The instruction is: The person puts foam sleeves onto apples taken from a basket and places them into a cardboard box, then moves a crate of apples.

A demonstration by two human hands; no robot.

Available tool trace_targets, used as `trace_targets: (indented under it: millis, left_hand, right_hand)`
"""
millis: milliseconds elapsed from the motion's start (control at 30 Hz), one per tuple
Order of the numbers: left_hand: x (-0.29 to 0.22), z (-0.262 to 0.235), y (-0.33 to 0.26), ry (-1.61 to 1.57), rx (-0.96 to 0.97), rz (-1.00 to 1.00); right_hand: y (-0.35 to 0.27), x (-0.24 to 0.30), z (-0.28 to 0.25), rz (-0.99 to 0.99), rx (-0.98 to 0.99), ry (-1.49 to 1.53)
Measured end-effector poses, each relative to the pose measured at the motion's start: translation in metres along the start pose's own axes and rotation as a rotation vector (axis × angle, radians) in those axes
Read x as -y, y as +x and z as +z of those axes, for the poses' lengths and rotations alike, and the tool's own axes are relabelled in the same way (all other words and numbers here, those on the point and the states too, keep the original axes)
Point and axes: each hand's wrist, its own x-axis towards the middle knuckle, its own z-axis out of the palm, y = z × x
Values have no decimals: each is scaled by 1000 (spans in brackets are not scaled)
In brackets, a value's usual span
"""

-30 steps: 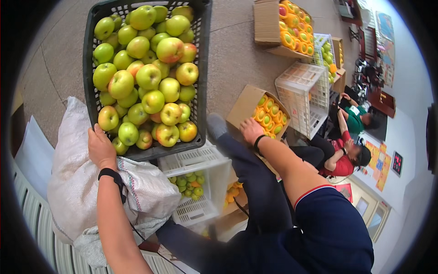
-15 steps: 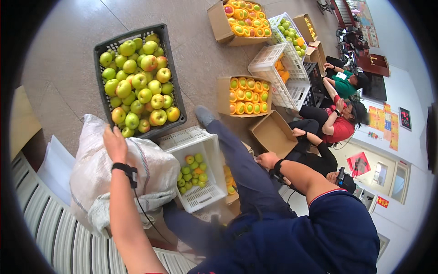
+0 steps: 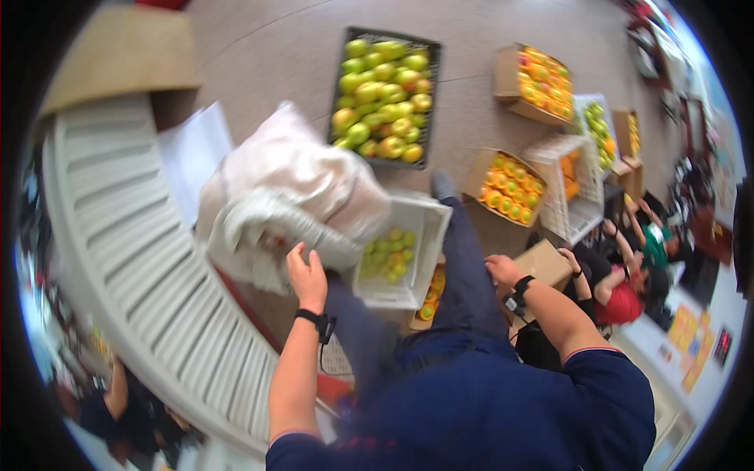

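My left hand [image 3: 307, 276] is at the mouth of a large white woven sack [image 3: 298, 177], thumb and fingers apart, with nothing in it. The sack stands slumped, and the folds of its mouth hide most of its inside. My right hand [image 3: 503, 271] is beside my right knee, next to a cardboard box [image 3: 543, 265]. Its fingers are curled together, and what they hold, if anything, is hidden. Between my legs a white plastic crate [image 3: 424, 228] holds several green apples [image 3: 387, 257]. Beyond the sack a dark crate [image 3: 434, 94] is full of green and reddish apples [image 3: 385, 94].
Cardboard boxes of apples in orange foam nets [image 3: 512, 188] stand at the right, by a white crate [image 3: 577, 208]. Co-workers sit farther right, one in a red shirt [image 3: 620, 304]. A slatted grey bench [image 3: 173, 275] curves along my left; another person [image 3: 118, 408] is behind it.
My view has turned left, shifting the scene rightward. My left hand has come from the sack's far side to its near mouth and opened. My right hand stays by my knee.
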Motion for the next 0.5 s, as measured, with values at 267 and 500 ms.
trace_targets:
  millis: [267, 500]
  left_hand:
    - [135, -187, -107, 320, -372, -190]
    - [204, -407, -79, 957, -498, -103]
  right_hand:
    - [-3, 56, -36, -289, -51, -174]
    - [-140, 71, 32, 82, -208, -30]
